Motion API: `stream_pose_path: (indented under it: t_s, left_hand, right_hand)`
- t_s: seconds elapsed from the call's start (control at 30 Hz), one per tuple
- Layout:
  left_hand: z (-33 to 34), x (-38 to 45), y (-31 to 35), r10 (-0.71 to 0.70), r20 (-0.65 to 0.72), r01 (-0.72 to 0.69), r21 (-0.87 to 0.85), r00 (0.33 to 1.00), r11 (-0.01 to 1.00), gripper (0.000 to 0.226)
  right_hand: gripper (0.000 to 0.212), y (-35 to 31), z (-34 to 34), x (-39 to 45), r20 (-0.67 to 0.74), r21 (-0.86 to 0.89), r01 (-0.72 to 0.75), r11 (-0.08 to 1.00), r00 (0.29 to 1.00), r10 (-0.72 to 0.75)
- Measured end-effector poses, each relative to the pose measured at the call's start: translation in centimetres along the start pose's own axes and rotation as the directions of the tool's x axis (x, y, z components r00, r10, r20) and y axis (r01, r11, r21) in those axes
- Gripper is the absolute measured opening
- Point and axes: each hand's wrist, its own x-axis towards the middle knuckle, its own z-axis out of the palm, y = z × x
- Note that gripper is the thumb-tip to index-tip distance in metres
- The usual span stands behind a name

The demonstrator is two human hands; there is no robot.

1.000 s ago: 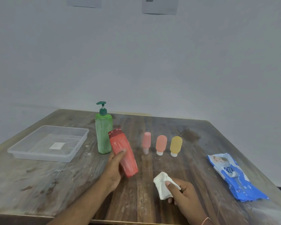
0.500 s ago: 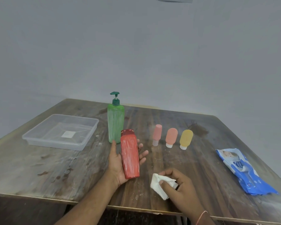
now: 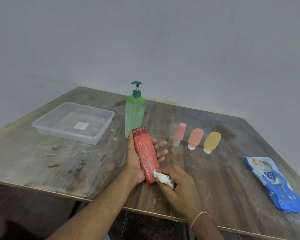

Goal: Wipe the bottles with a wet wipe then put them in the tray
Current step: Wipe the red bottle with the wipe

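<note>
Right hand (image 3: pixel 178 185), nearest the viewer, has its fingers curled round a crumpled white wipe (image 3: pixel 163 178) and presses it against the base end of a red bottle (image 3: pixel 145 155). Left hand (image 3: pixel 140 156) lies palm up beneath that bottle, fingers spread and nearly straight, thumb along the left side; the bottle rests across the palm rather than being clasped, its darker red cap pointing away.

Judging the risks: with so loose a cradle, a firm push from the wipe could roll the smooth, rounded bottle off the palm onto the worktop (image 3: pixel 42 161). White streaks run along its plastic body, and a small balled-up wipe may only smear them. Both hands sit near the front edge, so a dropped bottle could go over it.

Further off, to the right, three small squeeze tubes stand on their pale caps in a row: a slim pink tube (image 3: pixel 179 134), a wider coral tube (image 3: pixel 195 138) and a yellow tube (image 3: pixel 212 142). They look soft, matt and easy to knock over. At far right lies a glossy blue wipe pack (image 3: pixel 270 182), crinkled.

Behind the left hand stands a tall, translucent green pump bottle (image 3: pixel 135 114), also streaked. Far left sits the tray (image 3: pixel 42 126), clear rigid plastic with a pale label on its floor; no bottle is in it yet. The wooden worktop is worn and blotched.
</note>
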Motion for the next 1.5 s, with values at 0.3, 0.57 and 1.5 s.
stream_pose_path:
  t_s: [0.3, 0.57, 1.5]
  left_hand:
    - [0.0, 0.0, -0.1, -0.031, 0.038, 0.030, 0.034, 0.999, 0.999, 0.098]
    - [0.0, -0.2, -0.1, 0.006, 0.040, -0.007, 0.026, 0.999, 1.000, 0.097]
    - [0.2, -0.3, -0.3, 0.032, 0.103, -0.032, 0.001, 0.994, 0.999, 0.091]
  right_hand:
    - [0.018, 0.4, 0.3, -0.1, -0.089, -0.103, 0.045, 0.994, 0.995, -0.055]
    - [0.016, 0.4, 0.3, -0.2, -0.111, -0.174, 0.031, 0.984, 0.992, -0.051]
    - [0.020, -1.2, 2.1, -0.5, -0.071, -0.504, 0.273, 0.819, 0.932, -0.354]
